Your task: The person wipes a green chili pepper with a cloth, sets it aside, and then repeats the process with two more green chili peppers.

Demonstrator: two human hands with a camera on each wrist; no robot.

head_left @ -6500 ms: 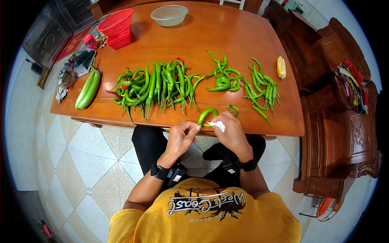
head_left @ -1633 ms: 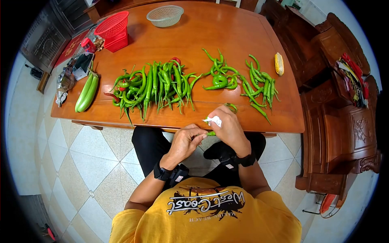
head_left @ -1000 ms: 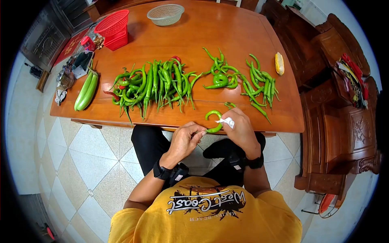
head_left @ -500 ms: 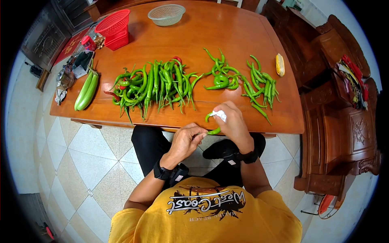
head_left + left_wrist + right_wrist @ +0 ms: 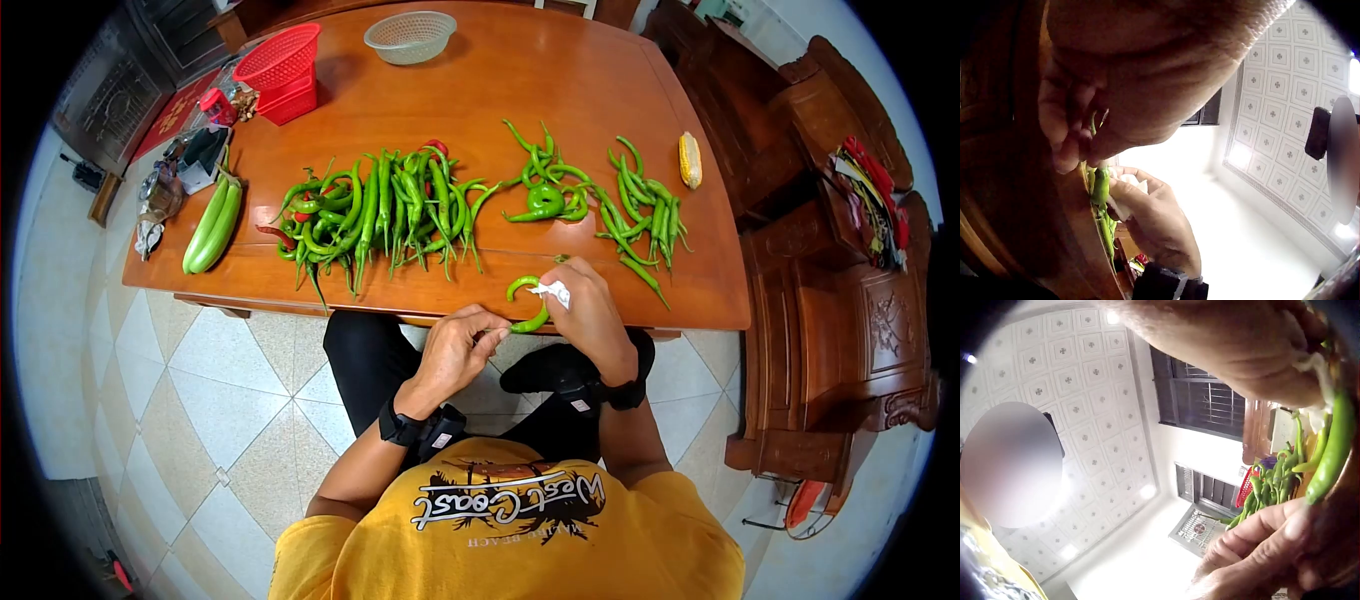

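Observation:
At the table's near edge, a curved green chili pepper (image 5: 528, 322) is held between both hands. My left hand (image 5: 452, 352) pinches its stem end between thumb and fingertips. My right hand (image 5: 590, 318) grips a crumpled white tissue (image 5: 556, 291) against the pepper's bend, and the fingers hide part of the curve. From the right wrist view, the pepper (image 5: 1337, 440) looks glossy, with its lower end right at the left fingertips. A small curled green pepper (image 5: 561, 259) lies just beyond the right hand, mostly covered by it.
A large heap of green and red peppers (image 5: 380, 210) lies left of centre, with two smaller green piles (image 5: 548, 190) (image 5: 655, 215) to the right. Long pale-green eggplants (image 5: 214, 225), red baskets (image 5: 288, 80), a pale colander (image 5: 410, 38) and a corn cob (image 5: 690, 160) are around them.
The left hand keeps its pinch, slightly lower than at first. The right hand, with the tissue, has shifted back and forth along the pepper and now sits a little farther right, exposing more of the curve.

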